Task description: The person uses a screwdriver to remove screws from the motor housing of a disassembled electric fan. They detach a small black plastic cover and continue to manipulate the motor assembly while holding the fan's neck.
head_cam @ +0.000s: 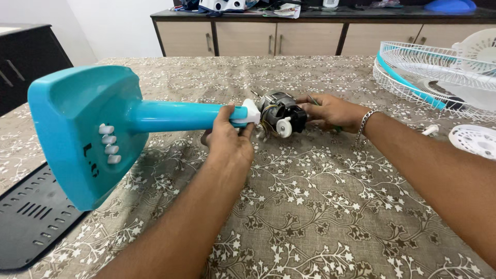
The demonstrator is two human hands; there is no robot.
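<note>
Flowered cloth covers the desk (320, 217). Lying sideways, the blue fan stand (170, 115) is gripped by the left hand (227, 142); its motor (281, 114), right of that, is pinched by the right hand (330, 111).

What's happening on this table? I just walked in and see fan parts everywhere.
A person has a teal fan stand lying sideways on the patterned tablecloth. The left hand grips its neck, while the right hand steadies the exposed motor at its end. White wire grilles sit at the right, and a black panel lies at the left.
</note>
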